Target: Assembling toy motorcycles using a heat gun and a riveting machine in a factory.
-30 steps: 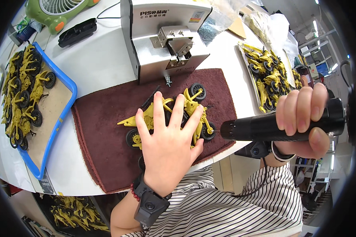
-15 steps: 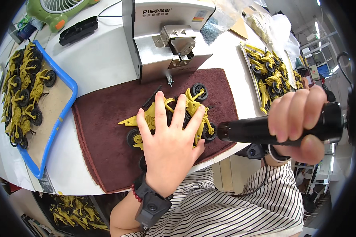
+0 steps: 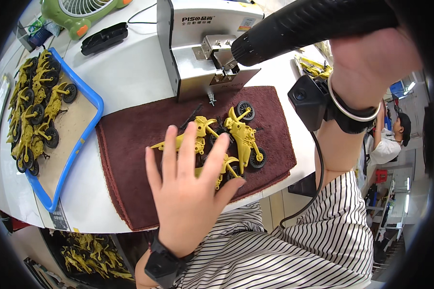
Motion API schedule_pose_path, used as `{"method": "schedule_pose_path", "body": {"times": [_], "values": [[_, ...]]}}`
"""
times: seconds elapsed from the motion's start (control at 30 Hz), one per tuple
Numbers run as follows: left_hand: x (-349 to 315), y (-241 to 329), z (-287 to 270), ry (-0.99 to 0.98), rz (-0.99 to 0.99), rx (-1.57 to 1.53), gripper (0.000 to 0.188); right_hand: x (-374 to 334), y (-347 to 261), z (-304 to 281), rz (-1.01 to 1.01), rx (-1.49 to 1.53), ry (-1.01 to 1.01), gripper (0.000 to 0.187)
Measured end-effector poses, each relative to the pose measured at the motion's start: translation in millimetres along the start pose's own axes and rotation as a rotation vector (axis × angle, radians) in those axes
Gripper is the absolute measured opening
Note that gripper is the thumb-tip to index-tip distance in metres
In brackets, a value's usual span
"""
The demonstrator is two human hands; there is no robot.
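My left hand (image 3: pixel 190 192) is spread open, fingers apart, over yellow toy motorcycles with black wheels lying on a dark red towel (image 3: pixel 125 168). One toy motorcycle (image 3: pixel 243 137) lies in full view right of the fingertips; the others are partly covered by the hand. Held up at the upper right, my right hand (image 3: pixel 373 62) is closed on a thick black electric screwdriver (image 3: pixel 313 29); its fingers are mostly hidden. The screwdriver's front end is at the pickup slot of a silver screw feeder (image 3: pixel 193 72), its bit pointing into the slot.
At left stands a blue-rimmed tray (image 3: pixel 99 103) piled with toy motorcycles. A green fan (image 3: pixel 77 21) and a black case (image 3: pixel 104 38) sit at the back left. More yellow toys (image 3: pixel 94 255) lie in a box below the table. A person (image 3: pixel 388 139) is far right.
My right hand has carried the screwdriver up and left from beside the towel to the screw feeder. My left hand has lifted off the toys and drawn slightly back toward me.
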State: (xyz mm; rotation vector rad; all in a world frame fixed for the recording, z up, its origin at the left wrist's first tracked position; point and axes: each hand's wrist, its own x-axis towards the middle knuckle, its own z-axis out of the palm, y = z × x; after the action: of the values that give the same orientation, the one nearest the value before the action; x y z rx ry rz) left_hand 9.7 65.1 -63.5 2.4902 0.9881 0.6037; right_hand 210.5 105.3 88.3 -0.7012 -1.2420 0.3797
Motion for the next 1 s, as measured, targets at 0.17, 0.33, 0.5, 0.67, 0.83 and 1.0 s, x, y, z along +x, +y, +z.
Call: {"method": "schedule_pose_path", "body": {"times": [0.17, 0.33, 0.5, 0.67, 0.83, 1.0], "values": [[-13.8, -15.7, -5.6, -0.002, -0.060, 0.045, 0.053, -1.1, 11.2, 16.4, -0.014, -0.019, 0.080, 0.015], [-16.5, -19.8, -6.3, -0.004, -0.042, 0.000, 0.054, -2.2, 25.2, 7.4, -0.085, -0.072, -0.020, 0.015], [-14.2, -22.3, -7.9, 0.003, -0.018, -0.018, 0.054, -11.7, 13.6, 21.6, -0.070, -0.035, -0.035, 0.017], [-13.6, -27.9, -4.5, -0.017, -0.004, -0.025, 0.055, -10.7, -28.6, -36.3, 0.370, 0.266, -0.342, 0.027], [-7.1, -21.9, -2.9, -0.086, 0.036, 0.010, 0.067, -42.3, -29.2, -33.9, 0.344, 0.137, -0.553, 0.030], [-10.1, -21.9, 6.1, -0.087, 0.030, 0.046, 0.072, -59.6, -8.0, -35.7, 0.316, 0.083, -0.485, 0.031]]}}
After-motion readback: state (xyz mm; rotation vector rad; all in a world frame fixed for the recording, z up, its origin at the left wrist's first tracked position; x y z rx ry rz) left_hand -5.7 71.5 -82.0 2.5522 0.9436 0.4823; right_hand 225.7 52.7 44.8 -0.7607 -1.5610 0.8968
